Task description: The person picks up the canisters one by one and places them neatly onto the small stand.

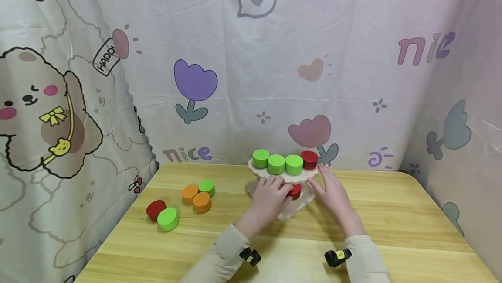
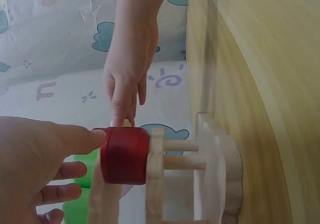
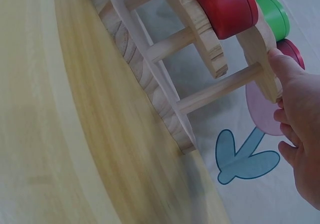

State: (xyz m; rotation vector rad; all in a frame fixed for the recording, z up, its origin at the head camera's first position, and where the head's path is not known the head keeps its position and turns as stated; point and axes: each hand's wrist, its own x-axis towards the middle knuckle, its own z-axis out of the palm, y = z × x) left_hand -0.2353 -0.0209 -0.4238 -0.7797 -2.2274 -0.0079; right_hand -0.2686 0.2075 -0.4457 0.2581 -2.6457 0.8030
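Observation:
A scalloped wooden tiered stand (image 1: 300, 206) with round posts is on the table. Its upper tier (image 1: 296, 179) carries several green cylinders (image 1: 276, 164) and one red cylinder (image 1: 310, 160). Lower down, another red cylinder (image 2: 125, 156) sits on the stand's lower tier (image 2: 155, 184). My left hand (image 1: 268, 200) reaches in from the front left, one fingertip at that lower red cylinder's top edge, other fingers loosely bent and apart. My right hand (image 1: 333, 189) is at the right side of the upper tier, with thumb (image 3: 282, 66) and fingertips right at its rim.
On the table's left lie a red cylinder (image 1: 156, 210) and a green cylinder (image 1: 168, 219) side by side. Behind them are two orange cylinders (image 1: 202, 202) and another green cylinder (image 1: 206, 187). A patterned curtain (image 1: 251, 47) hangs behind the wooden table (image 1: 392, 213).

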